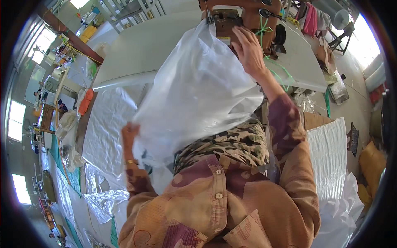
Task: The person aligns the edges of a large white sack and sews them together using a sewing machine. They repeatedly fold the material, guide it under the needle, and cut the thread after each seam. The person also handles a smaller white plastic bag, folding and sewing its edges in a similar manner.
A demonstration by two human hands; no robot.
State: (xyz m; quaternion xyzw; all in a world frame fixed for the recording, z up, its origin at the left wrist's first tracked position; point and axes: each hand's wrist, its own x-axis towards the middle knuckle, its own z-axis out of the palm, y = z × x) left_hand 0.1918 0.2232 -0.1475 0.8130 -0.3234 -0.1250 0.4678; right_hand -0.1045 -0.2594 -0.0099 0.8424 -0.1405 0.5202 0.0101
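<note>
A cluttered workshop with bright rectangular windows (16, 120) runs down the left, where a soft orange bundle (86, 102) lies near the smooth pale-grey tabletop (128, 53). Below the tabletop, a crinkled silvery-white sheet (108, 128) lies spread out. The left hand (130, 131), blurred, is at the left edge of a large translucent white plastic sheet (202, 82), probably to keep it spread; I cannot tell whether its fingers clamp it. That plastic drapes from the table toward the lap, its narrow top gathered by the needle of the brown metal sewing machine (248, 9). The right hand (249, 51) lies by the machine's bed, fingers extended and slightly apart, perhaps steadying the plastic near the needle. Bright green string (263, 29) hangs just beyond it.
</note>
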